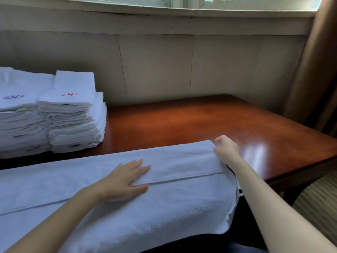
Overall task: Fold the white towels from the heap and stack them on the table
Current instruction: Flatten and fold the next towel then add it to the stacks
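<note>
Head view: the towel (182, 161) lies across the table (200, 121) edge, directly under both hands. Left hand (125, 178) rests flat, fingers straight, pinning the folded layer against slipping. Right hand (227, 148) pinches the towel's far right corner, apparently to square it. Stacks (54, 114) sit beyond the left hand.

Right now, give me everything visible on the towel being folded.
The towel is white terry, with a hemmed edge running across it. It lies long along the near edge of the wooden table, its right end drooping off. The left hand presses flat on it; the right hand pinches its far right corner.
</note>
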Available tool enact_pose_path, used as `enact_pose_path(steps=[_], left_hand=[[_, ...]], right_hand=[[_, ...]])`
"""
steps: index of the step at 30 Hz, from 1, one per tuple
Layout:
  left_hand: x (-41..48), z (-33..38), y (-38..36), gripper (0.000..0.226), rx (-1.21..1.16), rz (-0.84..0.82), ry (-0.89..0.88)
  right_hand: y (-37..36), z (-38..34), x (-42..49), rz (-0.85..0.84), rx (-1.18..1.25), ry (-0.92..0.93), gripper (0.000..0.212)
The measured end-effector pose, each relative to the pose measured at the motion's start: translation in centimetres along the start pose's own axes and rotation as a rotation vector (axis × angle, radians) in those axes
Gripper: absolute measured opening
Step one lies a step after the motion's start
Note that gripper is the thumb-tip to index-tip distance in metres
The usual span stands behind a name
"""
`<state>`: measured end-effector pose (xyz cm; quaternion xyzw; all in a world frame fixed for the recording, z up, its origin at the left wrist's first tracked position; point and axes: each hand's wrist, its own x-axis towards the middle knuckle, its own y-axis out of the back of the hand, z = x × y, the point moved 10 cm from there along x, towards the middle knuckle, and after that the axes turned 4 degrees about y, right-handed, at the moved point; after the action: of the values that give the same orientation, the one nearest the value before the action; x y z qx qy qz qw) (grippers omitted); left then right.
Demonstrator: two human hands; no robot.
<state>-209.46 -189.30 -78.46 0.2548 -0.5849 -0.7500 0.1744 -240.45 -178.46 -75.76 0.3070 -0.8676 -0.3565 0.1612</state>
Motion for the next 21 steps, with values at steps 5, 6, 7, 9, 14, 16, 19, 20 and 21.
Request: enact_pose_path(steps=[5, 6, 7, 9, 14, 16, 19, 20, 21], left_hand=[[-4.9, -6.4, 0.3, 0.066, 0.043, 0.063, 0.131], [-6.0, -8.0, 0.4, 0.065, 0.042, 0.066, 0.163], [-7.2, -9.6, 0.6, 0.065, 0.035, 0.073, 0.197], [-9.7, -13.1, 1.1, 0.064, 0.009, 0.098, 0.273], [-16.9, -19.7, 1.9, 0.054, -0.009, 0.278, 0.443], [-19.2, -20.7, 2.9, 0.047, 0.037, 0.366, 0.471], [-21.0, -18.8, 5.7, 0.067, 0.248, 0.535, 0.374], [-21.5, -17.8, 6.5, 0.078, 0.304, 0.609, 0.315], [-22.0, -17.0, 6.9, 0.078, 0.363, 0.672, 0.260]], right_hand=[[-0.8, -2.3, -2.2, 0.073, -0.453, 0.020, 0.026], [-1.1, -3.7, -2.8, 0.091, -0.615, 0.053, 0.027], [-1.8, -5.5, -3.5, 0.108, -0.763, 0.118, 0.029], [-4.3, -9.4, -5.1, 0.120, -0.909, 0.315, 0.029], [-14.6, -19.0, -12.4, -0.152, -0.743, 0.831, 0.026], [-18.6, -21.8, -16.9, -0.332, -0.624, 0.990, 0.037], [-21.9, -24.1, -22.1, -0.365, -0.667, 1.169, 0.042], [-22.3, -24.5, -22.9, -0.333, -0.699, 1.193, 0.039], [-22.4, -24.8, -23.4, -0.299, -0.722, 1.209, 0.034]])
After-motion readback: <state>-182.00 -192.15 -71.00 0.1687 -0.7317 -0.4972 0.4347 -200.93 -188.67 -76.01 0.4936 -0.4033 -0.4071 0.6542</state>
